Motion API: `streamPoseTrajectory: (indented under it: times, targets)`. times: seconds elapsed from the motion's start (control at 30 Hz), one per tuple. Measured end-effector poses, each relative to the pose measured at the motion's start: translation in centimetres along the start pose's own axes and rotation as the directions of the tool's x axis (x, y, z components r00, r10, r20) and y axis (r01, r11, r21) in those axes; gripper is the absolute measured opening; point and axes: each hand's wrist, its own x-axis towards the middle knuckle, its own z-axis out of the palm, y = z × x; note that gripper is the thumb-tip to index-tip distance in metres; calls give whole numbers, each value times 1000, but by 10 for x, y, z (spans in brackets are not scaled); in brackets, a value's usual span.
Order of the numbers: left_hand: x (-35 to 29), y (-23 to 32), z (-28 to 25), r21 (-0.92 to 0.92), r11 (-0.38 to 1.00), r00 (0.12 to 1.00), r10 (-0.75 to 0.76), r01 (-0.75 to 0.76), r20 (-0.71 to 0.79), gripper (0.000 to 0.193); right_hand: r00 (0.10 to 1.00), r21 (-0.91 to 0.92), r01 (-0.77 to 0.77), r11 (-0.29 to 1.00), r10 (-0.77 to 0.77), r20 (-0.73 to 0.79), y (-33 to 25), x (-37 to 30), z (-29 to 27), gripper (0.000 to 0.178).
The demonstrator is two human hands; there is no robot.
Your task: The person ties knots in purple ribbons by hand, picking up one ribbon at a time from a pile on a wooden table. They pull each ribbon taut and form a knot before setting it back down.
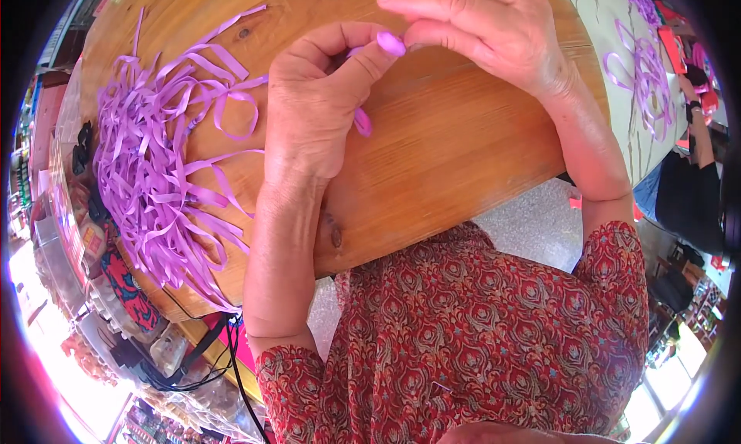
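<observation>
Over the wooden table, my left hand [312, 108] is closed on a narrow purple ribbon [391, 44]. A folded loop of it stands out between thumb and forefinger, and another bit hangs below the palm. Just to the right, my right hand [494, 35] has its thumb close beside that loop, with the forefinger stretched out above and apart from the thumb. Whether the right thumb touches the ribbon is hard to tell. At the left of the table lies a large tangled heap of purple ribbons [154, 166], some loose ends reaching toward my left wrist.
The round-edged wooden table [455, 150] curves in front of me. Black cables [231, 344] hang at its lower left edge, near plastic bags. To the right, a pale table [617, 81] carries more purple ribbon [648, 81], and another person [687, 189] in dark clothing is beside it.
</observation>
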Motion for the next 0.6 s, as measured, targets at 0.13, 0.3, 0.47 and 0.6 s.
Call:
streamPoseTrajectory:
  times: [0.13, 0.3, 0.47, 0.6]
  targets:
    - [0, 0, 9, 40, 997, 993, 71, -68, -91, 14, 998, -59, -61, 996, 59, -37, 2, -3, 1, 31]
    - [-1, 0, 4, 30, 994, 981, 111, -107, -157, 10, 959, 222, -264, 938, 279, -40, -14, 4, 2, 23]
    - [-2, -2, 8, -36, 988, 977, 141, -149, -162, 9, 982, 205, -1, 979, 40, -186, -1, 0, 16, 15]
    - [-1, -1, 11, -90, 985, 984, 138, -148, -110, 9, 684, 627, -667, 403, 665, 300, -9, -1, 8, 9]
